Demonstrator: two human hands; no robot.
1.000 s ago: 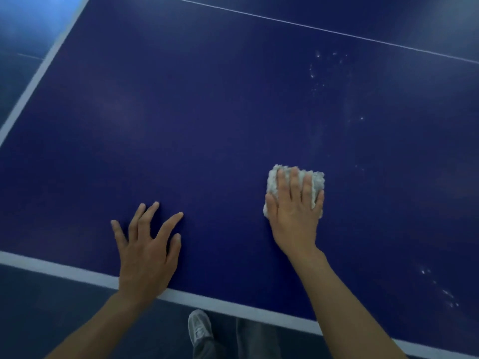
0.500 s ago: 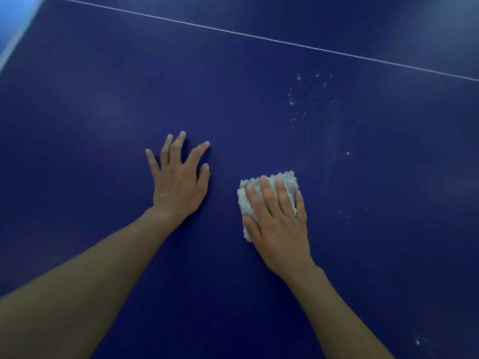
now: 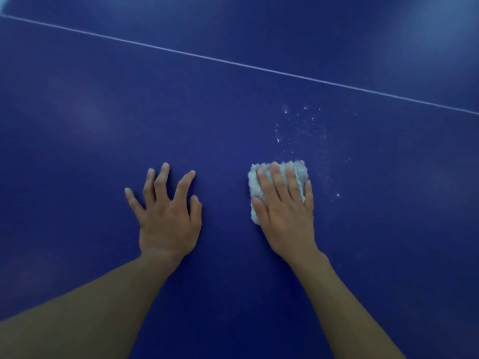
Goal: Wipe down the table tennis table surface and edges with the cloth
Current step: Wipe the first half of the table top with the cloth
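I see the cloth [image 3: 300, 170], a small pale grey folded pad with a nubbly, ridged weave, lying flat on the dark blue table tennis table [image 3: 103, 112], a little right of the middle of my view. The right hand [image 3: 285, 216] lies palm down on top of it. Its fingers [image 3: 276, 177] are straight and close together, laid across the pad and pointing away from me, so the hand presses the cloth to the surface and does not curl round it. The thumb sits along the pad's left side, and the little finger runs down its right edge. The cloth shows past the fingertips at the far edge, between the fingers, and as a strip along the left beside the thumb, while the palm hides its near part. The left hand [image 3: 168, 218] is well apart from the cloth, to its left at about the same depth. It rests on the bare table with its fingers spread wide and slightly arched, holding nothing. Both bare forearms reach in from the bottom of the frame. Just beyond the cloth and off to its right there is a scatter of small white specks [image 3: 298, 125] on the blue surface, the nearest ones just beside the pad's far right corner. Farther out, a thin white line [image 3: 233, 62] crosses the table on a slant, higher at the left and lower at the right. Soft pale glare lies on the surface in the top right corner.
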